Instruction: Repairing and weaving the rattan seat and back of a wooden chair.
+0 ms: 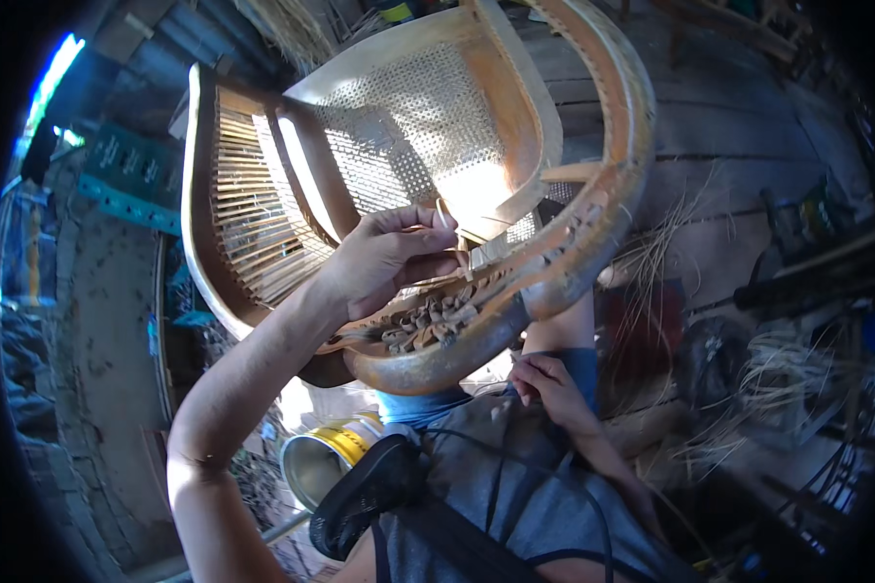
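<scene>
A wooden chair frame [192, 185] with a woven cane panel [408, 126] lies tipped in front of me, its curved rim across my lap. My left hand [394, 255] reaches over the near rim, thumb and fingers pinched on a thin pale cane strip [443, 216]. Just below those fingers, light strips wrap part of the rim, and curled brown strip ends [433, 321] bunch along its inner side. Lower down, near my right knee, my right hand [546, 384] is closed with its fingers curled. What it holds, if anything, is hidden.
Thin rods [262, 194] fill the chair's left side. A yellow-and-white can [335, 447] lies tilted by my left leg. Loose cane strands [661, 253] spread over the plank floor at right, with a tangled heap [787, 379] beyond. Green crates [131, 175] stand at far left.
</scene>
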Demonstrator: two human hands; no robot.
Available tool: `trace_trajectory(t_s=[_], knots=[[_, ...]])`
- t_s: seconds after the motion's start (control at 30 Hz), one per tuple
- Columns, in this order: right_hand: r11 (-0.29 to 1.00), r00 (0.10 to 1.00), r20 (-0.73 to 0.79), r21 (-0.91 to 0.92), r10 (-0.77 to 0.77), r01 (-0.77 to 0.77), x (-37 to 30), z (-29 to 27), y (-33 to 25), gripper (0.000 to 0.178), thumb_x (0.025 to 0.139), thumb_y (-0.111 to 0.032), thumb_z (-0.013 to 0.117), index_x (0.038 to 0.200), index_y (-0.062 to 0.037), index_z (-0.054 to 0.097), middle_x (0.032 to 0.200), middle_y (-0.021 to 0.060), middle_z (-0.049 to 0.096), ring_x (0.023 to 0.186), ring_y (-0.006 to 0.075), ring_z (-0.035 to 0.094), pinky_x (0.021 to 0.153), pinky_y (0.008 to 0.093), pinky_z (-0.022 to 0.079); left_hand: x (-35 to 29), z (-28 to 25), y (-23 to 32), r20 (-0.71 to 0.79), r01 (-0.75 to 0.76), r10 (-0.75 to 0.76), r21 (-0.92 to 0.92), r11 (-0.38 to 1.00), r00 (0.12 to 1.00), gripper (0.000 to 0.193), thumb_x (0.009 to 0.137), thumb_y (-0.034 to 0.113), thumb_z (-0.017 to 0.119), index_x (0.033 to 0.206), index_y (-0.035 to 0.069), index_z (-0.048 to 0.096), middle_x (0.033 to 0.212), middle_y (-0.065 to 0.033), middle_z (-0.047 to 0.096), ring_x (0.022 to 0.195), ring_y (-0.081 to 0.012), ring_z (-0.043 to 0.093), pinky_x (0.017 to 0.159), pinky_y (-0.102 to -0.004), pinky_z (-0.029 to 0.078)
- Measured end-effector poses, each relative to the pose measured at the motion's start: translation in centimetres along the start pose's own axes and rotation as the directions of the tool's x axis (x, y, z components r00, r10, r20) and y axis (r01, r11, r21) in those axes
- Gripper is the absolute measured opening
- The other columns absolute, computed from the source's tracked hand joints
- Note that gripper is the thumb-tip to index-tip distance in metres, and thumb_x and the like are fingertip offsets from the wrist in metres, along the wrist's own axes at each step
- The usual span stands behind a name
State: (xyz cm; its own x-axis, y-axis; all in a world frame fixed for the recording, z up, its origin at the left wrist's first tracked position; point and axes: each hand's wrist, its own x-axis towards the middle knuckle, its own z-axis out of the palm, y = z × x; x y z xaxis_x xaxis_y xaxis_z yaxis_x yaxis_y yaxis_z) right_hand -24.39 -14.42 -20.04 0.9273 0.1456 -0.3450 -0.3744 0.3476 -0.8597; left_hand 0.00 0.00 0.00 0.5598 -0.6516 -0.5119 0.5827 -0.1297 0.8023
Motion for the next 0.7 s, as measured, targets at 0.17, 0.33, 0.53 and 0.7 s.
trace_trajectory(t_s=[0.17, 0.33, 0.53, 0.7], knots=[[0.984, 0.99, -0.14, 0.175, -0.009, 0.034, 1.5, 0.8, 1.0, 0.024, 0.099, -0.022, 0.05, 0.087, -0.0028, 0.059, 0.068, -0.0003, 0.054, 0.06, 0.0077, 0.049, 0.057, 0.0223, 0.041, 0.0, 0.2, 1.1, 0.028, 0.03, -0.039, 0.28, 0.96, 0.999, 0.013, 0.096, 0.013, 0.056, 0.101, 0.001, 0.06, 0.095, -0.0084, 0.067, 0.086, -0.0117, 0.067, 0.076, -0.0232, 0.057], [0.966, 0.986, -0.159, 0.26, 0.043, 0.0, 2.0, 0.6, 1.3, 0.021, 0.099, -0.016, 0.047, 0.09, -0.0013, 0.059, 0.071, 0.0027, 0.055, 0.066, 0.0101, 0.053, 0.061, 0.0236, 0.043, 0.0, -0.3, 1.0, 0.029, -0.017, 0.007, 0.346, 0.938, 1.0, 0.018, 0.097, 0.016, 0.055, 0.1, -0.001, 0.06, 0.094, -0.0087, 0.067, 0.084, -0.0098, 0.066, 0.078, -0.0227, 0.056], [0.988, 0.996, 0.003, 0.127, 0.092, -0.092, 2.3, -1.6, 2.9, 0.042, 0.087, -0.003, 0.064, 0.127, -0.0015, 0.05, 0.126, 0.0103, 0.055, 0.11, 0.02, 0.056, 0.096, 0.0357, 0.048, 0.1, -0.5, 1.0, 0.023, -0.046, 0.04, 0.469, 0.882, 0.999, 0.023, 0.099, 0.017, 0.051, 0.1, -0.005, 0.056, 0.092, -0.0126, 0.067, 0.088, -0.0141, 0.068, 0.081, -0.027, 0.057], [0.989, 0.996, -0.01, 0.12, 0.091, -0.089, 2.3, -2.0, 4.2, 0.044, 0.086, -0.004, 0.066, 0.126, -0.0013, 0.05, 0.126, 0.01, 0.055, 0.111, 0.0194, 0.055, 0.096, 0.0358, 0.047, -0.1, -0.3, 1.4, 0.031, -0.045, 0.033, 0.564, 0.824, 0.999, 0.023, 0.099, 0.017, 0.05, 0.101, -0.005, 0.055, 0.091, -0.0132, 0.067, 0.088, -0.0151, 0.069, 0.08, -0.0274, 0.058]])
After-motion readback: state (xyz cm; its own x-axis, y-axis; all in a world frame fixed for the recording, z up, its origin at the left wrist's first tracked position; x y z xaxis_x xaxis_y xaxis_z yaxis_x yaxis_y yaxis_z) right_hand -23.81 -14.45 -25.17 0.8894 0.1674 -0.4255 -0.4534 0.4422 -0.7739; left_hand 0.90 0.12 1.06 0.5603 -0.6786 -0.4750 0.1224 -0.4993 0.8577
